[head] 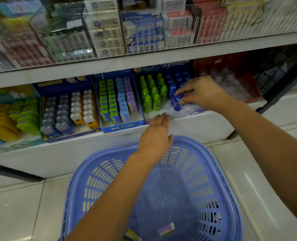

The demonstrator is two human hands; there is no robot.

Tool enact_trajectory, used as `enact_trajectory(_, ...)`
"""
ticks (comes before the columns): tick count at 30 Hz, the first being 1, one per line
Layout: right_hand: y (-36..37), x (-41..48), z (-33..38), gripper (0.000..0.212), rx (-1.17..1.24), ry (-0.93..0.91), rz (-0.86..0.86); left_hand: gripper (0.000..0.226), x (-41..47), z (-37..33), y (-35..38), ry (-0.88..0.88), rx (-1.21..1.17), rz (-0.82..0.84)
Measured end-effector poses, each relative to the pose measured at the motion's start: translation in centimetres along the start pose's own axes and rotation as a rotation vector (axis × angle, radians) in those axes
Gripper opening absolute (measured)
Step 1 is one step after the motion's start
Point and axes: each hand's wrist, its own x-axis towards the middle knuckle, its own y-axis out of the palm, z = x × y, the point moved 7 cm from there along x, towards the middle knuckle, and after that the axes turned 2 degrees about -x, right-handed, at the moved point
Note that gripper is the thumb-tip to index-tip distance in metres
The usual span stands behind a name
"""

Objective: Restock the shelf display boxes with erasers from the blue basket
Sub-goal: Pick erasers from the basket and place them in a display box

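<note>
In the middle right, the right hand (pixel 201 93) pinches a blue eraser (pixel 177 104) with its fingers. The eraser stands in a box (pixel 179 117) on the low shelf (pixel 196 127). Green erasers (pixel 151 94) stand close on its left. The left hand (pixel 155 136) is flat, fingers straight, holding nothing, above the far rim of the basket (pixel 219 164). A purple eraser (pixel 167 229) lies in the basket. The basket sits on the white floor (pixel 22 206).

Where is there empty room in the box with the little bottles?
The clear tray is bare at the front of the bottle box, between the green bottles and the blue bottle that the right hand grips, and just right of that bottle. The green rows behind are packed tight.
</note>
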Motion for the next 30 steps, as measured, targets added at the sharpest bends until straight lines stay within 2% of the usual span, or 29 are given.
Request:
enact_trajectory(11, 1.2, 0.0, 0.1, 0.04, -0.139, 0.041, 0.097, 0.068, 0.2, -0.1, 0.1, -0.011, 0.047, 0.027)
enact_trajectory(17, 0.7, -0.1, 0.6, 0.041, -0.189, 0.057, 0.073, 0.067, 0.2, -0.6, -0.4, -0.025, 0.044, 0.063)
enact_trajectory(20, 0.5, -1.0, 2.0, 0.046, -0.21, 0.035, 0.011, 0.059, -1.5, -0.9, -1.7, 0.023, -0.113, -0.065)
enact_trajectory(22, 0.9, -2.3, 3.3, 0.046, -0.097, 0.034, -0.094, 0.042, -3.7, 0.8, -2.1, 0.006, -0.22, -0.191)
enact_trajectory(23, 1.9, -3.1, 4.1, 0.04, -0.05, 0.02, -0.109, 0.033, -4.9, 2.2, -1.6, -0.035, -0.25, -0.195)
enact_trajectory(24, 3.8, -4.0, 5.1, 0.034, -0.039, 0.003, -0.054, 0.026, -6.2, 3.9, -0.3, -0.092, -0.252, -0.131)
enact_trajectory(25, 6.7, -5.1, 6.1, 0.029, -0.04, -0.013, 0.07, 0.024, -7.5, 5.6, 1.6, -0.159, -0.213, 0.002)
enact_trajectory(27, 14.4, -8.4, 7.6, 0.024, -0.037, -0.033, 0.439, 0.028, -10.8, 8.8, 6.5, -0.261, -0.109, 0.346)
enact_trajectory(30, 25.2, -14.9, 7.5, 0.032, -0.106, -0.065, 0.881, 0.035, -16.4, 12.1, 12.5, -0.346, -0.025, 0.712)
